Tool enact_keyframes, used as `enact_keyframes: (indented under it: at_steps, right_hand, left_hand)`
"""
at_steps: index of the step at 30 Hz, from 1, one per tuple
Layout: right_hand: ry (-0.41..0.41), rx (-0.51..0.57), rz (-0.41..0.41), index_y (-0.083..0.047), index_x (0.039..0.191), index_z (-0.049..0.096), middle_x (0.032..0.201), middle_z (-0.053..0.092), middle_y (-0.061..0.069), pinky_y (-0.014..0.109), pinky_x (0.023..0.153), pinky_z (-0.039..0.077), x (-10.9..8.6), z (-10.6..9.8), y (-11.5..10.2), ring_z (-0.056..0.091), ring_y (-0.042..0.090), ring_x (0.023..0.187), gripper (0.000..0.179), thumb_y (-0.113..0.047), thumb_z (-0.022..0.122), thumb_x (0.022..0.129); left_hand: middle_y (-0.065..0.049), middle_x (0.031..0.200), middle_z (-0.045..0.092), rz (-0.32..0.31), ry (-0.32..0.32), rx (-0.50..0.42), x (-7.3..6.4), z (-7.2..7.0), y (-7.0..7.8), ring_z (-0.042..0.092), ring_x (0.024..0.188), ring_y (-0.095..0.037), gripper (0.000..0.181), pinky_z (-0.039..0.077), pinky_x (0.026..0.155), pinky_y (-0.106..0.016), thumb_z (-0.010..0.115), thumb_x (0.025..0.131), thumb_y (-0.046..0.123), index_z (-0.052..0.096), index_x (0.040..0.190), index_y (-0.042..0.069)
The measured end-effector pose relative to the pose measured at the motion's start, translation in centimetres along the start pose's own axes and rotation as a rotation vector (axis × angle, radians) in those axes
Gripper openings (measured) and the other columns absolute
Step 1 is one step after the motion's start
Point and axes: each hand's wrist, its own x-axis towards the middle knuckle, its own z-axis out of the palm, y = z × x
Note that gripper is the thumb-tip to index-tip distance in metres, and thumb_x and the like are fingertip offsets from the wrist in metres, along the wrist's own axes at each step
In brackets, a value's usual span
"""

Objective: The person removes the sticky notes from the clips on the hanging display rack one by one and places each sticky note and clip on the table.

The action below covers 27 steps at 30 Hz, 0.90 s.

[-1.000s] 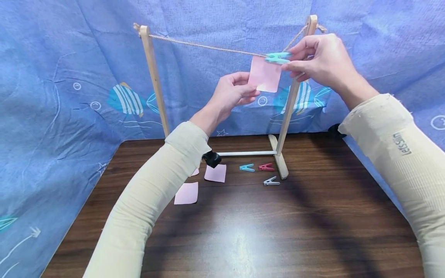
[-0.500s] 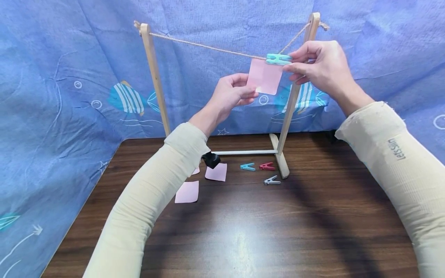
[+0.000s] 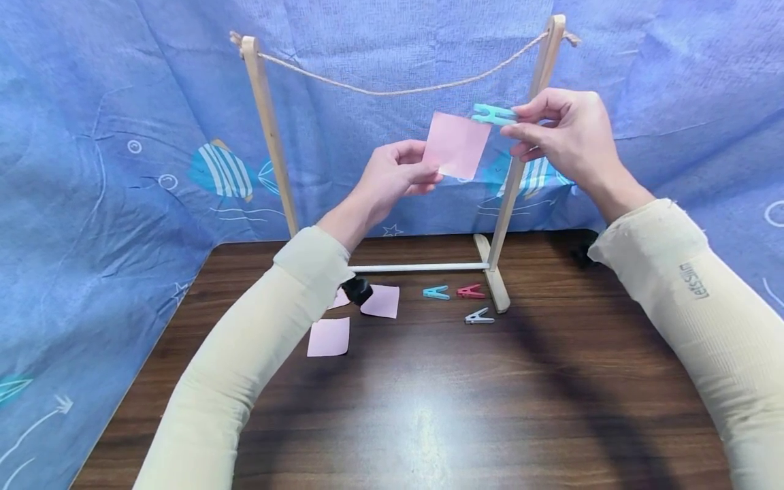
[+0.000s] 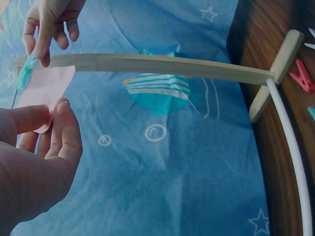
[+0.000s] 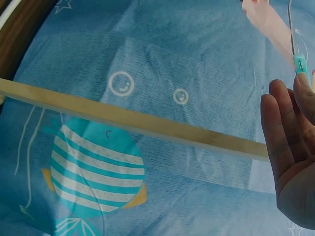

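Note:
My left hand (image 3: pixel 398 167) pinches a pink square of paper (image 3: pixel 456 146) by its lower left corner, below the rope (image 3: pixel 392 92). At the paper's top right corner is a turquoise clothespin (image 3: pixel 492 114), its tips at the paper's edge. My right hand (image 3: pixel 566 133) pinches the clothespin's handle ends between thumb and fingers. In the head view both paper and clothespin hang apart from the rope, which sags between two wooden posts. Whether the clothespin bites the paper is hard to tell. The left wrist view shows the paper (image 4: pixel 47 86) in the fingers and the clothespin (image 4: pixel 25 71) beyond.
On the dark wooden table (image 3: pixel 398 408) lie a blue clothespin (image 3: pixel 436 292), a red clothespin (image 3: pixel 470 291) and a grey clothespin (image 3: pixel 479 316). Pink papers (image 3: pixel 329 337) lie at left, partly under my sleeve. The right post (image 3: pixel 511 180) stands behind my right hand.
The rope, earlier pulled down into a point at the clothespin, has sprung back into a loose curve. Both hands have come lower with the paper and clothespin; the left also moved left.

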Motion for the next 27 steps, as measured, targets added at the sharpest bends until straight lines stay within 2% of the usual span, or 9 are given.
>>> enact_keyframes:
  at_steps: [6, 9, 15, 18, 22, 27]
  right_hand:
    - [0.001, -0.001, -0.01, 0.009, 0.101, 0.073, 0.085, 0.076, -0.002, 0.027, 0.057, 0.058, -1.5, -0.1, 0.8, 0.071, 0.012, 0.058, 0.02, -0.001, 0.081, 0.085]
    - [-0.004, -0.011, -0.009, 0.006, 0.099, 0.074, 0.086, 0.076, -0.001, 0.027, 0.056, 0.058, -2.5, -0.1, 1.3, 0.071, 0.012, 0.058, 0.017, -0.001, 0.081, 0.084]
    - [-0.025, -0.04, 0.007, 0.006, 0.097, 0.075, 0.095, 0.077, -0.004, 0.027, 0.055, 0.058, -4.4, 0.0, 2.4, 0.07, 0.012, 0.056, 0.017, 0.0, 0.083, 0.083]
    - [-0.04, -0.049, 0.005, 0.006, 0.097, 0.074, 0.095, 0.077, -0.005, 0.027, 0.055, 0.058, -5.3, 0.1, 3.0, 0.07, 0.013, 0.056, 0.018, 0.0, 0.083, 0.083]
    - [-0.081, -0.013, 0.006, 0.005, 0.097, 0.074, 0.095, 0.077, -0.001, 0.029, 0.055, 0.059, -6.6, 0.5, 3.7, 0.071, 0.016, 0.058, 0.014, 0.004, 0.08, 0.084]
    - [-0.149, 0.013, 0.042, 0.002, 0.104, 0.075, 0.092, 0.077, 0.001, 0.032, 0.056, 0.06, -8.4, 1.1, 5.2, 0.072, 0.02, 0.061, 0.019, 0.004, 0.079, 0.086]
  left_hand:
    - [-0.017, 0.106, 0.069, -0.028, -0.012, 0.039, -1.7, -2.0, -0.8, 0.072, 0.09, -0.025, 0.03, 0.06, 0.085, -0.037, 0.067, 0.095, -0.004, 0.065, 0.125, -0.003]
    - [-0.017, 0.108, 0.07, -0.035, -0.019, 0.066, -2.6, -3.1, -1.4, 0.072, 0.094, -0.029, 0.032, 0.059, 0.087, -0.039, 0.068, 0.095, -0.003, 0.064, 0.127, -0.003]
    - [-0.019, 0.11, 0.069, -0.04, -0.031, 0.145, -4.5, -5.3, -2.6, 0.072, 0.086, -0.023, 0.036, 0.061, 0.08, -0.035, 0.069, 0.095, 0.0, 0.061, 0.13, -0.003]
    - [-0.017, 0.11, 0.069, -0.045, -0.046, 0.204, -5.4, -6.5, -3.0, 0.072, 0.087, -0.023, 0.038, 0.061, 0.078, -0.033, 0.069, 0.096, 0.004, 0.059, 0.132, -0.003]
    - [-0.016, 0.109, 0.07, -0.055, -0.072, 0.266, -6.6, -8.0, -3.5, 0.071, 0.088, -0.022, 0.041, 0.06, 0.078, -0.033, 0.07, 0.096, 0.008, 0.058, 0.134, -0.001]
    - [-0.014, 0.105, 0.071, -0.072, -0.101, 0.312, -8.3, -9.4, -4.9, 0.071, 0.089, -0.025, 0.042, 0.06, 0.079, -0.035, 0.072, 0.096, 0.012, 0.057, 0.134, 0.002]
